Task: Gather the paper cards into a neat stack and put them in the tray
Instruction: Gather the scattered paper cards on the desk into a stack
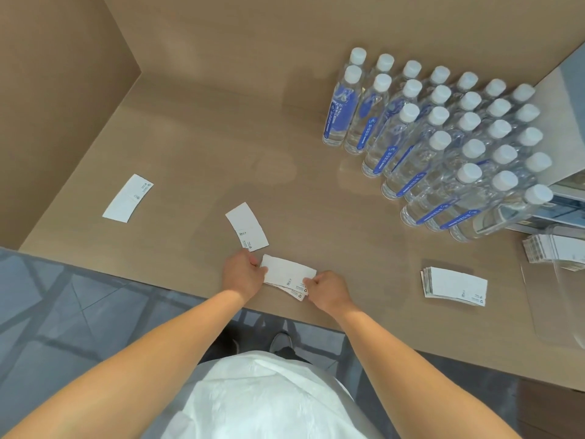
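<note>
By the table (202,144) edge, left hand (242,274) and right hand (329,291) each pinch the card stack (289,275)

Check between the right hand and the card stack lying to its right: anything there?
Nothing. The head view shows only bare tabletop between the right hand, pinching the held cards, and that card stack.

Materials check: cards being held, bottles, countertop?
Cards: thin matte white paper or card stock; small print, edges fan out. Bottles: probably clear glossy plastic; white caps, blue labels. Countertop: likely beige wood-look laminate; faint grain, soft sheen.
</note>
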